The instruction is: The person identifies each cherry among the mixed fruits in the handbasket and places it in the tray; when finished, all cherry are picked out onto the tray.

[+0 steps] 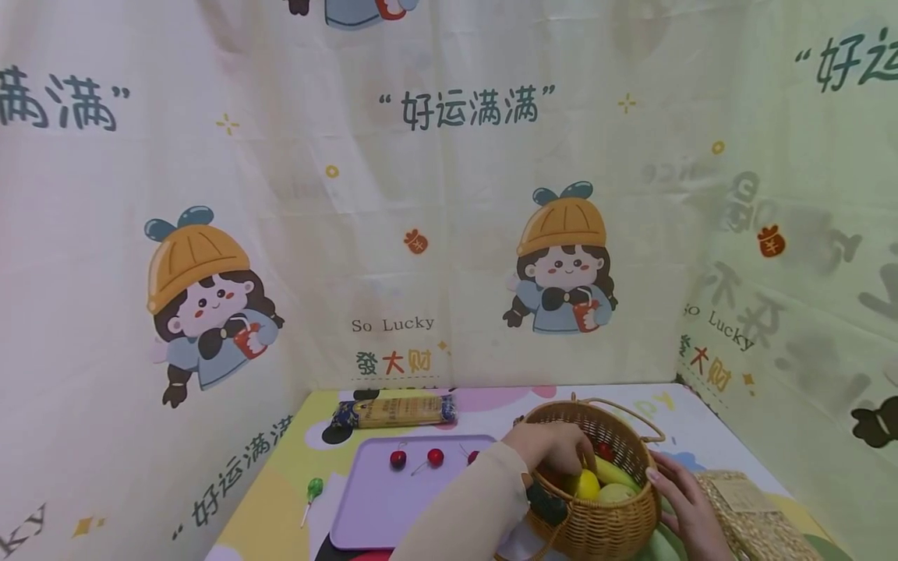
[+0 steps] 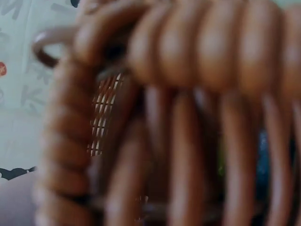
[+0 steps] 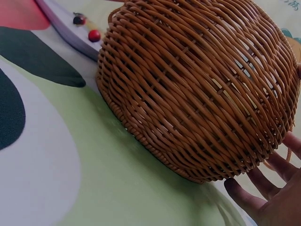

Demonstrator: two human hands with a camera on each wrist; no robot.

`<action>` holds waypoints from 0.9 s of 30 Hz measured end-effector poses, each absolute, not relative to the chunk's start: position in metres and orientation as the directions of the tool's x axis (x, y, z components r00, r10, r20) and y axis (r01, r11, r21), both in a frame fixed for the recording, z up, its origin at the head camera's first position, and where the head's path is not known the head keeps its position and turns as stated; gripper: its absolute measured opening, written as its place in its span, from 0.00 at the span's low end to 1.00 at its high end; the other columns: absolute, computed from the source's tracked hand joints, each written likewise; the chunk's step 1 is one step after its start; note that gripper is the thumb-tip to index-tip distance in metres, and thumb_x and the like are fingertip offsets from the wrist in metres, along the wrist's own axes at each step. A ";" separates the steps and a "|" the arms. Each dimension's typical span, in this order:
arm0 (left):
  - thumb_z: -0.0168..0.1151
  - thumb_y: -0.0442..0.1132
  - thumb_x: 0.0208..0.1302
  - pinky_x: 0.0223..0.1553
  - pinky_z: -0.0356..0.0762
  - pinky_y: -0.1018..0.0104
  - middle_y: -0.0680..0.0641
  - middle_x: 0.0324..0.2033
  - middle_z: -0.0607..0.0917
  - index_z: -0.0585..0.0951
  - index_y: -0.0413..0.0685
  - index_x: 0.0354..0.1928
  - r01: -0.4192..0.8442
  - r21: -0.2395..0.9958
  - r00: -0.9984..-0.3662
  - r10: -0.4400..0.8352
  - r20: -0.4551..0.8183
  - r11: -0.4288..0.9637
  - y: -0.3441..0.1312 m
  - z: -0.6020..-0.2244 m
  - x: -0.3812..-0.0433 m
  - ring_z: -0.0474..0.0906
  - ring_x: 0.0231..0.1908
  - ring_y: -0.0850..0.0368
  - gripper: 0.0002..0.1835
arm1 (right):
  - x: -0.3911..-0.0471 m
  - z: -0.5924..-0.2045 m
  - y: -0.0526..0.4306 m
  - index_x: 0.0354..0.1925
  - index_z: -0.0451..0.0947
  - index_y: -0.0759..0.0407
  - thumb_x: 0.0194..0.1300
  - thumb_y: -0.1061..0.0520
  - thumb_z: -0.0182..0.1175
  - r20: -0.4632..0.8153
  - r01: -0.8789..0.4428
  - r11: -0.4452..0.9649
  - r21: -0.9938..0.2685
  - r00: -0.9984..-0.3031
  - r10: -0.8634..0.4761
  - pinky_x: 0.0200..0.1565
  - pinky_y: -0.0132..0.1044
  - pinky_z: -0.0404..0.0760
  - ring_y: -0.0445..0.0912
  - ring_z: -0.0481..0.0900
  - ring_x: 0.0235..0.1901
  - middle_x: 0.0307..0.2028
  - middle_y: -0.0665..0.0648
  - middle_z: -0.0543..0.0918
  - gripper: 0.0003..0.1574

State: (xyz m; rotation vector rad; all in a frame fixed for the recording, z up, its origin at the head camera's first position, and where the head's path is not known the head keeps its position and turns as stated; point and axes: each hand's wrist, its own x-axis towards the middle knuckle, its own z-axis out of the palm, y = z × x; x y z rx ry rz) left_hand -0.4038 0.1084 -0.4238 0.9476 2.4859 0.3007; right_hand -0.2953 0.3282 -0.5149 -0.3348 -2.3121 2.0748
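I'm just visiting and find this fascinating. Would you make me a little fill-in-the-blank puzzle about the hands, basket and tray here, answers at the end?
1. The hand reaching inside the wicker basket is the person's ____ hand.
2. The other hand touches the ____ of the basket, not its inside.
3. In the head view, the number of cherries seen on the tray is ____.
4. The tray is coloured pale ____.

Missing words: left; outside; three; purple.

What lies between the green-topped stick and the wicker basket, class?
In the head view, the purple tray, bearing cherries, lies between the green-topped stick and the wicker basket; the left sleeve also crosses that stretch.
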 end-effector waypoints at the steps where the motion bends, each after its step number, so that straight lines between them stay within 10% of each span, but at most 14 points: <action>1: 0.69 0.36 0.68 0.51 0.83 0.72 0.67 0.49 0.89 0.93 0.72 0.53 0.560 0.384 -0.671 0.674 -0.310 0.734 0.108 -0.424 -0.404 0.81 0.47 0.71 0.19 | -0.295 -0.515 0.328 0.90 0.39 0.65 0.89 0.34 0.46 -0.129 0.146 0.093 -0.985 -0.978 0.167 0.62 0.64 0.87 0.72 0.52 0.83 0.87 0.78 0.45 0.55; 4: 0.72 0.36 0.70 0.47 0.85 0.72 0.66 0.44 0.89 0.94 0.68 0.48 0.549 0.455 -0.692 0.686 -0.223 0.701 0.109 -0.425 -0.406 0.82 0.43 0.70 0.14 | -0.295 -0.514 0.328 0.90 0.39 0.65 0.90 0.34 0.45 -0.125 0.141 0.094 -0.985 -0.979 0.164 0.62 0.63 0.87 0.71 0.53 0.83 0.87 0.78 0.45 0.54; 7: 0.74 0.36 0.71 0.42 0.85 0.73 0.64 0.42 0.89 0.94 0.65 0.48 0.540 0.493 -0.708 0.685 -0.173 0.683 0.109 -0.422 -0.405 0.82 0.39 0.68 0.12 | -0.295 -0.514 0.329 0.90 0.40 0.64 0.89 0.33 0.46 -0.126 0.145 0.108 -0.983 -0.978 0.169 0.63 0.62 0.87 0.44 0.76 0.69 0.86 0.77 0.46 0.54; 11: 0.77 0.36 0.69 0.40 0.86 0.72 0.63 0.42 0.89 0.94 0.63 0.49 0.504 0.526 -0.730 0.663 -0.163 0.684 0.107 -0.419 -0.403 0.82 0.37 0.66 0.13 | -0.295 -0.515 0.330 0.90 0.42 0.64 0.89 0.33 0.47 -0.131 0.151 0.115 -0.982 -0.977 0.168 0.63 0.61 0.88 0.16 0.69 0.47 0.86 0.77 0.48 0.54; 16: 0.79 0.38 0.67 0.40 0.87 0.71 0.62 0.41 0.90 0.94 0.62 0.48 0.495 0.558 -0.730 0.667 -0.149 0.666 0.104 -0.415 -0.403 0.83 0.37 0.67 0.11 | -0.296 -0.514 0.329 0.90 0.41 0.64 0.89 0.33 0.47 -0.136 0.156 0.110 -0.982 -0.975 0.176 0.62 0.61 0.88 0.47 0.75 0.69 0.86 0.77 0.48 0.54; 20: 0.81 0.39 0.67 0.40 0.87 0.72 0.62 0.39 0.90 0.95 0.61 0.46 0.486 0.591 -0.723 0.676 -0.142 0.643 0.102 -0.409 -0.403 0.84 0.37 0.67 0.09 | -0.296 -0.513 0.327 0.90 0.39 0.66 0.89 0.33 0.47 -0.137 0.154 0.087 -0.984 -0.975 0.176 0.62 0.65 0.87 0.71 0.54 0.82 0.86 0.78 0.45 0.55; 27: 0.80 0.39 0.69 0.44 0.85 0.73 0.61 0.43 0.91 0.95 0.57 0.49 0.495 0.669 -0.676 0.730 -0.104 0.555 0.092 -0.399 -0.406 0.83 0.41 0.69 0.09 | -0.296 -0.514 0.326 0.89 0.38 0.66 0.88 0.33 0.47 -0.143 0.159 0.078 -0.984 -0.973 0.182 0.62 0.67 0.86 0.74 0.50 0.84 0.87 0.79 0.43 0.56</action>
